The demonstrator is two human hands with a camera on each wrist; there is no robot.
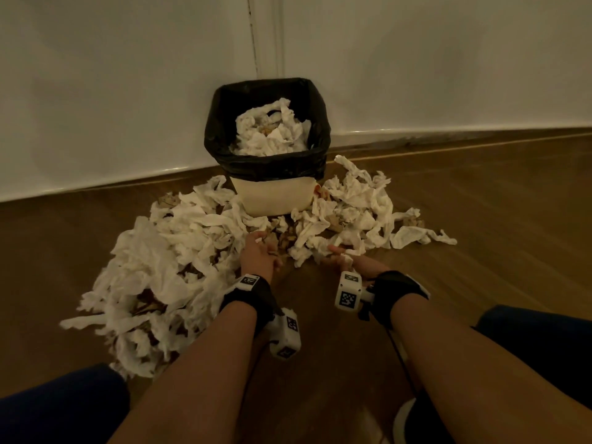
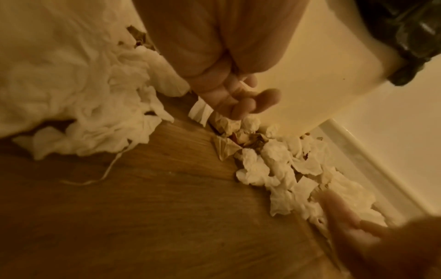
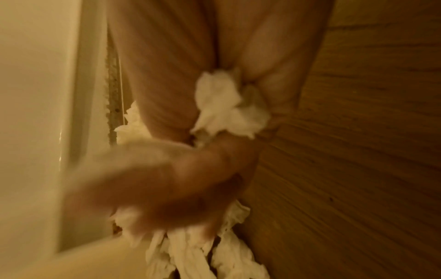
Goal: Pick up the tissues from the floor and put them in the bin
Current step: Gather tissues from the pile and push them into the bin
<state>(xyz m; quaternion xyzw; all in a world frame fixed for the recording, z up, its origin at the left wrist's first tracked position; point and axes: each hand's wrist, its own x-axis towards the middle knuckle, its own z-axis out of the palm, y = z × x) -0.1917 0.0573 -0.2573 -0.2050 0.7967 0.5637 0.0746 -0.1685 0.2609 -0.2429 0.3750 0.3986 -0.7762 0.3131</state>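
Note:
The cream bin [image 1: 272, 195], lined with a black bag [image 1: 224, 123], stands against the wall with white tissues [image 1: 269, 133] piled inside. Crumpled tissues lie heaped on the floor to its left [image 1: 166, 251] and right [image 1: 352, 203]. My left hand [image 1: 260, 251] is low in front of the bin. In the left wrist view its fingers [image 2: 241, 105] are loosely curled, their tips on brown paper scraps [image 2: 226, 124], with nothing plainly held. My right hand [image 1: 342, 258] grips a wad of white tissue [image 3: 224, 105] at the near edge of the right heap.
White walls meet in a corner behind the bin, with a skirting board [image 1: 448, 136] along the wooden floor [image 1: 480, 235]. Brown paper scraps [image 1: 283, 238] are mixed into the tissues. My knees [image 1: 57, 408] in dark trousers sit at both lower corners.

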